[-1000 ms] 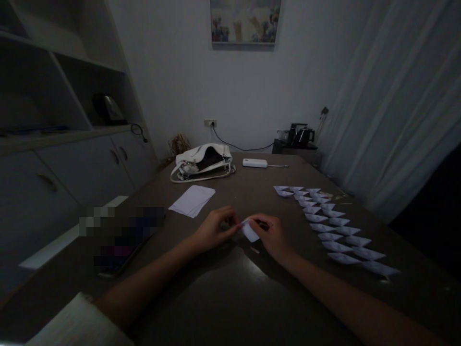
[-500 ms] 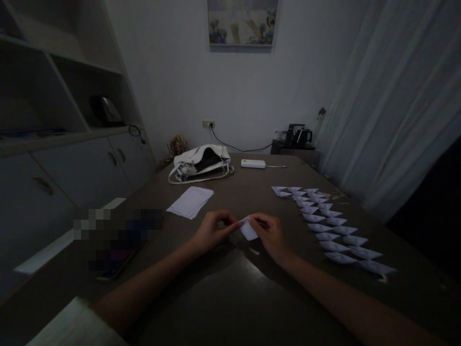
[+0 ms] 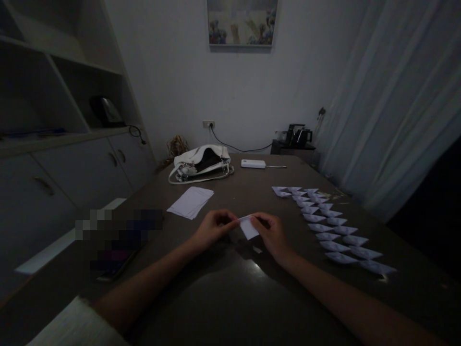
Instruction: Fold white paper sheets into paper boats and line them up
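Observation:
A small folded piece of white paper [image 3: 248, 228] is held up between my two hands, above the middle of the table. My left hand [image 3: 216, 228] pinches its left corner between thumb and fingers. On the other side, my right hand [image 3: 269, 234] grips the right edge, with the thumb towards me. Up and to the left of my left hand lies a loose stack of white paper sheets [image 3: 190, 202]. To the right of my right hand, several folded paper boats [image 3: 327, 236] stand in two slanting rows.
A white handbag [image 3: 200, 161] and a white power bank [image 3: 253, 164] with a short cable lie at the far end of the dark table [image 3: 223, 307]. At left is a phone [image 3: 118, 264], partly blurred out. Cabinets line the left wall; a curtain hangs at right.
The folded paper has turned slightly, and more of its face shows between my hands. Both hands keep their pinch and have barely moved.

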`<state>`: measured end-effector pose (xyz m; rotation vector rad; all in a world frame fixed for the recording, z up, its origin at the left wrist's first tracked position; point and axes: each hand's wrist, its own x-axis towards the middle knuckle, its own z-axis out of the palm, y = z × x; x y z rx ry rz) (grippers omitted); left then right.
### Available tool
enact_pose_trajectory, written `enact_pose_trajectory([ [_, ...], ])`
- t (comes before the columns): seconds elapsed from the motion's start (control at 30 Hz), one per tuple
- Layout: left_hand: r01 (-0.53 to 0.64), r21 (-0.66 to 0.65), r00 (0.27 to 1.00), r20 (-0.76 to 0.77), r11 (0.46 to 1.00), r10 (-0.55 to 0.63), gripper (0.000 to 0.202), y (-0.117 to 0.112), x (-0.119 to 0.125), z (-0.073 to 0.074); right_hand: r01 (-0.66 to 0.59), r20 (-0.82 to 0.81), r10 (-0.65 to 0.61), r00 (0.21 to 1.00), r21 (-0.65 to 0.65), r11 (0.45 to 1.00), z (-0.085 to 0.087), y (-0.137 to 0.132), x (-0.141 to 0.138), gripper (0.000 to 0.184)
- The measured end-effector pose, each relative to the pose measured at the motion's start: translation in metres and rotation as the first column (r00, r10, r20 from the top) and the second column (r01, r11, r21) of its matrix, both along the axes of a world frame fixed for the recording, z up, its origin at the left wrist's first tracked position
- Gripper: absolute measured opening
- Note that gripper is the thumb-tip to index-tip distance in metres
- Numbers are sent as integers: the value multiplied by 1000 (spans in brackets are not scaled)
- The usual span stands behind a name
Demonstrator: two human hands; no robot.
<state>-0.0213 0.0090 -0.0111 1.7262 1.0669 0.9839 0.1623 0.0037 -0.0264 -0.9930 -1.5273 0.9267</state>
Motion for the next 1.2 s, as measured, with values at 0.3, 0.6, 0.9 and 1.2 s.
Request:
enact_pose_trajectory([
  [0.3, 56, -116, 982, 184, 992, -34, 24, -2, 1, 2, -38, 45, 38, 998, 12, 999, -2, -3, -3, 21],
  [0.6, 35, -72, 991, 135, 997, -25, 21, -3, 1, 4, -86, 101, 81, 992, 41, 995, -4, -4, -4, 23],
  [0.9, 153, -55, 987, -47, 987, -156, 40, -4, 4, -2, -70, 52, 68, 996, 33, 997, -2, -2, -3, 28],
  [1.2, 130, -50, 986, -96, 990, -135, 43, -6, 4, 2, -53, 39, 52, 998, 32, 998, -3, -2, -3, 26],
])
